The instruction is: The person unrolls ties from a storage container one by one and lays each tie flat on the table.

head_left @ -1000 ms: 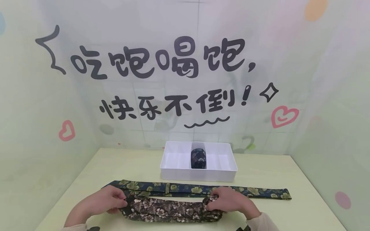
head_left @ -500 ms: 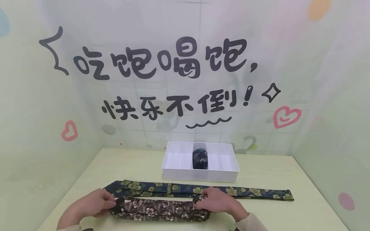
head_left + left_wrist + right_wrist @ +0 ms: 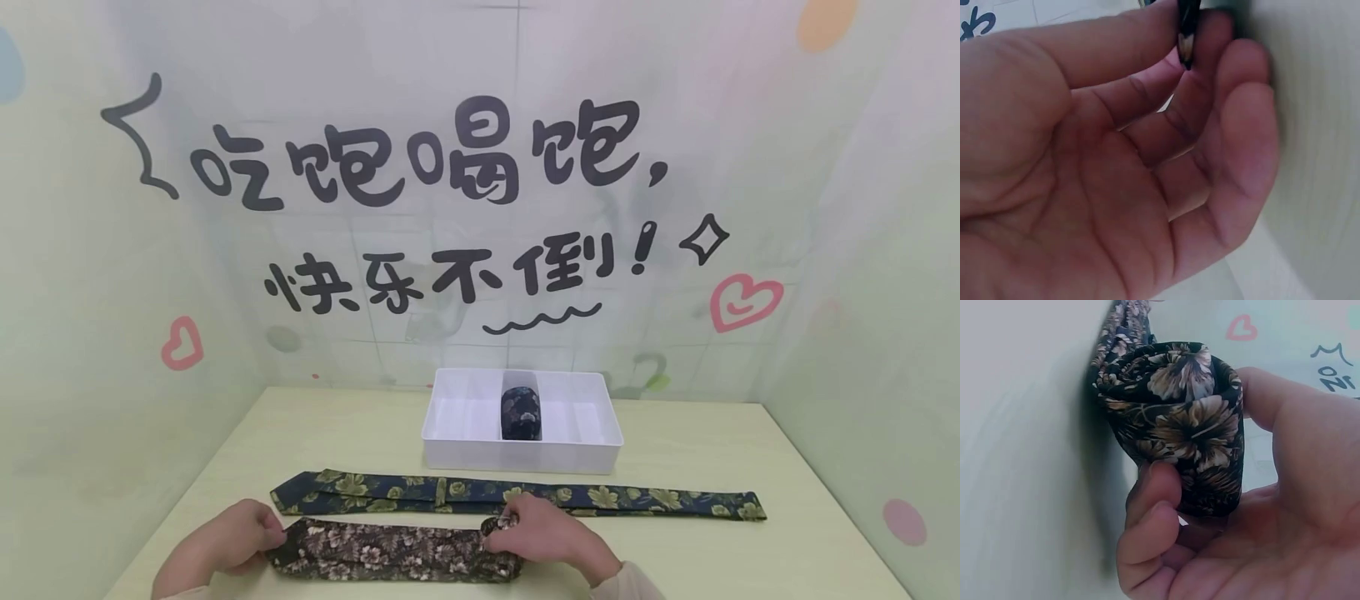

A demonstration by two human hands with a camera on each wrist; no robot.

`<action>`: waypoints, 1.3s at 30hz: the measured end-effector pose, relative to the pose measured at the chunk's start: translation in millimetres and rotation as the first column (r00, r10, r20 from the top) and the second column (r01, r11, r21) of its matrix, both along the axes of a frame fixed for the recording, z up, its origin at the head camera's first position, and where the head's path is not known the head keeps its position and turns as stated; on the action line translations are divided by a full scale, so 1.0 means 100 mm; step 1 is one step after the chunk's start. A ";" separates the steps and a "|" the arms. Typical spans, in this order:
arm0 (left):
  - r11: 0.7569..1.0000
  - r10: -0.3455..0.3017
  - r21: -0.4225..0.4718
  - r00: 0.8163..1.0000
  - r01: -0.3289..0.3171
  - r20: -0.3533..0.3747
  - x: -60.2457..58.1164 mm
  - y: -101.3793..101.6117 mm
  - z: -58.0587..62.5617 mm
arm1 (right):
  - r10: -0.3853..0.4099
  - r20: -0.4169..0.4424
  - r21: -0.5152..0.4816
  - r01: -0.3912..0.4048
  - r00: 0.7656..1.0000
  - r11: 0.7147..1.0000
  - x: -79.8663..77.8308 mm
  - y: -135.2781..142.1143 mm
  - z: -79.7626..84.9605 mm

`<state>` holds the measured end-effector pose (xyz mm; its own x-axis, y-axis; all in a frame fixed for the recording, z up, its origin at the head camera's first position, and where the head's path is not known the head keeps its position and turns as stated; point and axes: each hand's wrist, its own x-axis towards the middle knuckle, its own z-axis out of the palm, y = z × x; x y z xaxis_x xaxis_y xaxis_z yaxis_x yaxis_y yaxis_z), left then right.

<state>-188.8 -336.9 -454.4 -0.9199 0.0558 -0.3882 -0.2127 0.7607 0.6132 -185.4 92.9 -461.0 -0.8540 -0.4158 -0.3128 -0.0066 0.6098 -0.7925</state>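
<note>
A dark necktie with brown and cream flowers (image 3: 390, 550) lies along the front of the table, its right end wound into a roll. My right hand (image 3: 547, 533) grips that roll (image 3: 1191, 431), thumb on one side and fingers curled round the other; the coil's layers show in the right wrist view. At the opposite end, my left hand (image 3: 232, 533) pinches the tie's dark tip (image 3: 1187, 37) between thumb and fingers. Just behind lies a second necktie, navy with yellow-green flowers (image 3: 405, 492), stretched out flat and partly covered by the right hand's fingers.
Toward the back of the table (image 3: 337, 433) stands a white divided box (image 3: 450, 454). A rolled dark floral tie (image 3: 521, 414) sits in its middle compartment. Printed wall panels enclose the table at the back and both sides.
Both hands and the brown floral tie have shifted left along the table. The rolled end has come slightly nearer to my left hand. The navy tie and the box stay put.
</note>
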 end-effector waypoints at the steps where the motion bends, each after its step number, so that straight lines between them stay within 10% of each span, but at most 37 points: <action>1: 1.000 0.010 -0.007 1.000 -0.010 0.002 0.00 0.00 -0.01 | -0.003 0.003 -0.003 0.003 1.000 1.000 0.00 0.00 -0.02; 21: 0.980 -0.003 -0.200 0.996 -0.015 -0.091 -0.11 0.09 0.00 | 0.056 -0.166 0.160 -0.029 0.985 0.987 0.02 0.02 0.08; 30: 0.995 0.082 0.059 0.996 -0.085 0.041 -0.17 0.35 0.04 | 0.029 -0.239 0.139 0.005 0.970 0.990 0.11 0.03 0.13; 39: 0.999 0.043 -0.017 0.999 -0.042 0.014 -0.18 0.34 -0.04 | 0.133 -0.262 0.058 -0.122 0.956 0.991 0.12 0.01 0.15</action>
